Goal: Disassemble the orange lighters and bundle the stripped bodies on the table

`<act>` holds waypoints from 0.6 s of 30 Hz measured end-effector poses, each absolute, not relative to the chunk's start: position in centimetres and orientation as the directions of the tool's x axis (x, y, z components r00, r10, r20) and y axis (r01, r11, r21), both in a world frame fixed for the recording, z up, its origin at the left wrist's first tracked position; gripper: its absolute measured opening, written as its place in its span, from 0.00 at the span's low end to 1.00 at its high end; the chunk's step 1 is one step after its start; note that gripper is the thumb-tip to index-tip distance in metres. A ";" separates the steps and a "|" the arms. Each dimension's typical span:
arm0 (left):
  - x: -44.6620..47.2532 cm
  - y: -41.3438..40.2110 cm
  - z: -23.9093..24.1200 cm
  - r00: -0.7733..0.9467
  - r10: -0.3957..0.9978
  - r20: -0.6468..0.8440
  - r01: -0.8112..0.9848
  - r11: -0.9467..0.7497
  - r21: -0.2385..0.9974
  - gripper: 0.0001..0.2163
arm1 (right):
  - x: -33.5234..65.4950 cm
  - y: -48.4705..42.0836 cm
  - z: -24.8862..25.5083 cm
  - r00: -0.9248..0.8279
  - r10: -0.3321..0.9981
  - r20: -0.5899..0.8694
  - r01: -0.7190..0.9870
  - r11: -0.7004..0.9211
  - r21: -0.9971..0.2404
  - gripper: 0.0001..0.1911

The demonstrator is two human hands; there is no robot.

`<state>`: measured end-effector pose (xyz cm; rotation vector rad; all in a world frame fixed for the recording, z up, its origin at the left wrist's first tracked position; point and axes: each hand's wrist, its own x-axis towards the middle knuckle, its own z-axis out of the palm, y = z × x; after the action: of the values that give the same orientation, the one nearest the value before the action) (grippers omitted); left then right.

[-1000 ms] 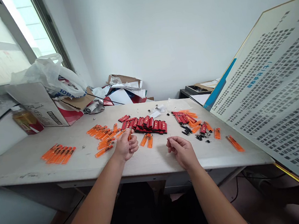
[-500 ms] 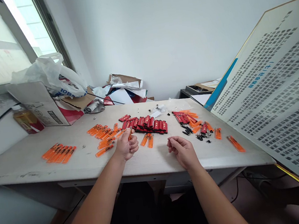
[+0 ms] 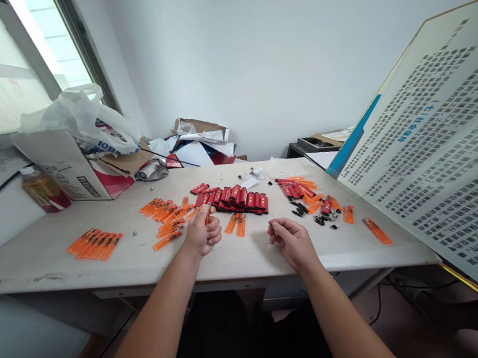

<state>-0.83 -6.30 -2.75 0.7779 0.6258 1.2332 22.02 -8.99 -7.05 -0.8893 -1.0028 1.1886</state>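
My left hand [image 3: 202,234] is closed round an orange lighter [image 3: 207,212] held upright just above the white table [image 3: 115,270]. My right hand [image 3: 291,242] rests near the table's front edge with its fingers curled in a loose pinch; what it holds, if anything, is too small to see. Between the hands lie two orange lighters [image 3: 236,224]. Behind them stands a row of red lighters [image 3: 237,196]. More orange lighters [image 3: 167,215] lie left of my left hand.
A neat group of orange lighters [image 3: 94,245] lies at the table's left. Small black parts [image 3: 322,213] and mixed lighters are at the right. A cardboard box [image 3: 71,164] with a plastic bag and a bottle [image 3: 44,191] stand at the back left. A large printed board [image 3: 443,142] leans at the right.
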 end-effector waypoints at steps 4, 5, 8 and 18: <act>-0.8 -6.3 -2.7 0.230 0.973 -0.006 -0.585 0.143 0.798 0.13 | 22.0 -9.0 -7.1 0.080 0.986 0.147 -0.307 0.165 -0.937 0.15; -0.8 -6.3 -2.7 0.230 0.973 -0.005 -0.585 0.142 0.798 0.13 | 22.0 -9.0 -7.1 0.079 0.986 0.148 -0.309 0.165 -0.937 0.15; -0.8 -6.3 -2.6 0.233 0.972 -0.010 -0.583 0.148 0.799 0.14 | 22.0 -8.9 -7.0 0.081 0.986 0.147 -0.315 0.165 -0.935 0.15; -0.9 -6.3 -2.6 0.238 0.971 -0.011 -0.588 0.153 0.794 0.14 | 22.1 -9.0 -7.0 0.078 0.986 0.146 -0.305 0.163 -0.938 0.15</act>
<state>-0.87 -6.34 -2.58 0.7677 0.6164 1.2254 22.06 -8.97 -6.98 -0.8905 -1.0090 1.1886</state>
